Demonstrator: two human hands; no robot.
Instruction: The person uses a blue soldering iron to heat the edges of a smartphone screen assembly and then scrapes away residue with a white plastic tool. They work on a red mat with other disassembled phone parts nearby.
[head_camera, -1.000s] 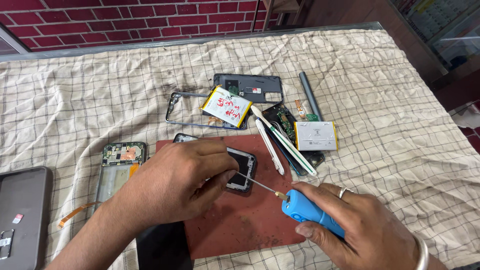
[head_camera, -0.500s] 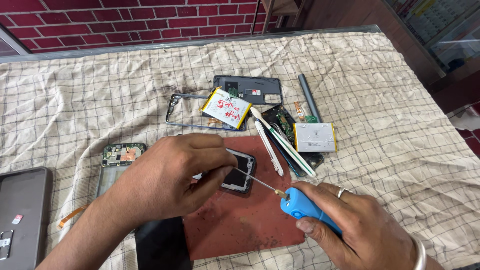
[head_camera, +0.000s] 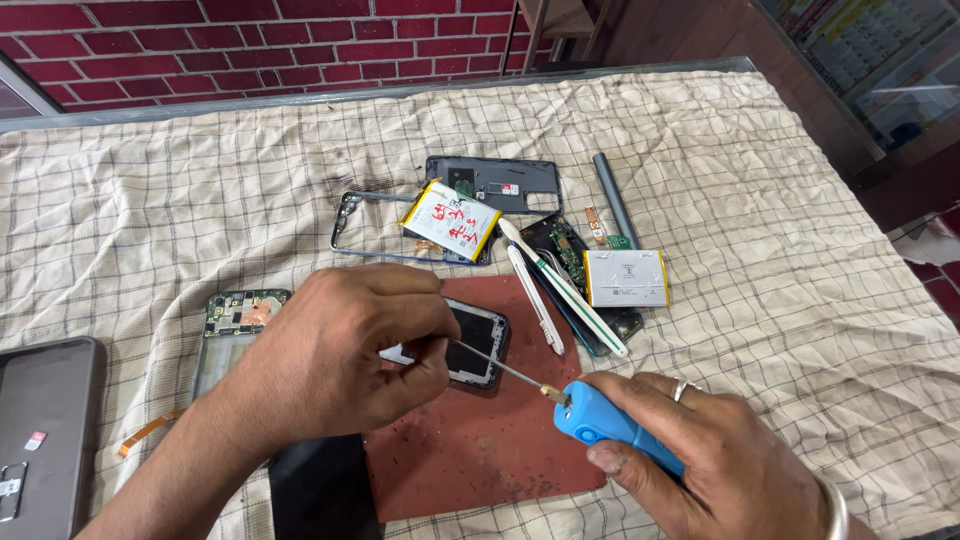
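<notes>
Fingers of the right hand (head_camera: 715, 465) are clenched around the blue handle of one electric screwdriver (head_camera: 600, 420), the thumb lying along its side, nearest the camera and just off the front right corner of the red work mat (head_camera: 480, 450). Its thin metal shaft slants up and left over the mat to the left hand (head_camera: 345, 355), whose thumb and forefinger pinch together at the shaft's tip.

Under that left hand, on the mat's far left part, lies one small dark phone body (head_camera: 478, 340): black, rounded corners, glossy face, partly hidden by the knuckles.

Left of the mat sit one open phone frame with a green circuit board (head_camera: 235, 315) and, further left at the edge of view, one grey phone back (head_camera: 45, 420).

Beyond the mat's far right edge lie two white pry sticks (head_camera: 560, 290) side by side, touching a dark board (head_camera: 565, 250), and one silver battery (head_camera: 626, 277) beside them. Further off are one yellow-edged battery (head_camera: 450, 220), one thin metal frame (head_camera: 365, 215), one black back cover (head_camera: 495, 183) and one grey rod (head_camera: 612, 198), all on the checked cloth (head_camera: 780, 220).

Against half a second earlier, the left hand has slid slightly right over the phone body, and the screwdriver sits much as it did.
</notes>
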